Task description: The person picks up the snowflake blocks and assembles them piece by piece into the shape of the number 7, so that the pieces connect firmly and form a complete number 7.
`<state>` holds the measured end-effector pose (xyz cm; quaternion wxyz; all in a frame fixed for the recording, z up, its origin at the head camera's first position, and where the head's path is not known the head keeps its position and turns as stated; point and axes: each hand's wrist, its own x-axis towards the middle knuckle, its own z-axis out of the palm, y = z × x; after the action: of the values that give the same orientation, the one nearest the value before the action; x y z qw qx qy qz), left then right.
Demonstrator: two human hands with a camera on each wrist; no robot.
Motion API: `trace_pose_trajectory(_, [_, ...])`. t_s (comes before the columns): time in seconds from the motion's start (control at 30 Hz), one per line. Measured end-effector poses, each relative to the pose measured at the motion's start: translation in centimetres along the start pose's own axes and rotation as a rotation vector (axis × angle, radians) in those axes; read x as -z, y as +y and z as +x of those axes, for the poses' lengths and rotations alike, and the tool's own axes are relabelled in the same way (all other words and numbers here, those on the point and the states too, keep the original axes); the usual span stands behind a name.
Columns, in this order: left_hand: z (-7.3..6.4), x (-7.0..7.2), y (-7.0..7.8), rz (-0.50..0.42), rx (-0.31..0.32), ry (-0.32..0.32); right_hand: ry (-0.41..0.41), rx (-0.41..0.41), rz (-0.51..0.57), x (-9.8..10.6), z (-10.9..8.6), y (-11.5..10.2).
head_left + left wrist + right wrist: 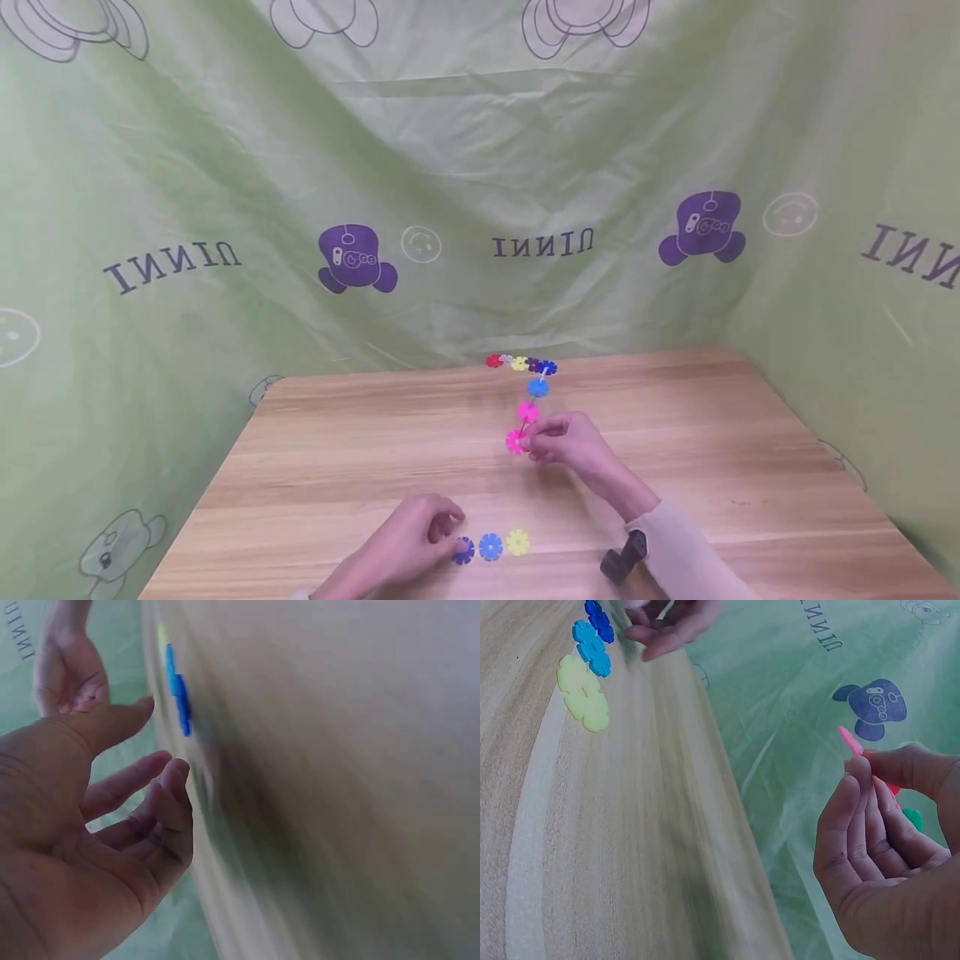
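My right hand point(576, 450) pinches a pink flower-shaped disc point(513, 442) between thumb and fingers. The disc is one end of a chain of linked plastic snowflake discs, raised over the table; a light blue disc point(537, 387) and a red disc point(493, 361) belong to it. In the right wrist view, the pink disc point(849, 740) stands edge-on at the fingertips. Low over the table, my left hand point(412, 537) is parted and holds nothing, its thumb overlapping a dark blue disc point(465, 550) in the head view. Beside that lie a blue disc point(491, 547) and a yellow disc point(517, 542).
The wooden table point(315, 450) meets a green patterned cloth point(450, 167) at its back and sides. A black device point(624, 558) is strapped at the right wrist, by the sleeve point(686, 550).
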<state>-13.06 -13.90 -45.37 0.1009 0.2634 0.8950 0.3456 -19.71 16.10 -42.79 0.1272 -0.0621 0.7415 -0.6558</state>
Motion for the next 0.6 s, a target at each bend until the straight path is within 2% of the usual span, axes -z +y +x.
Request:
trace_pose_trajectory(0.2, [-0.78,0.04,-0.72,-0.004,0.0,-0.035,0.001,-0.002,0.008,0.02,0.1,0.05])
trace_pose_trajectory(0.6, [-0.39,-0.15,-0.9,-0.042,0.026,-0.042,-0.003,-0.005,0.008,0.13,0.05,0.23])
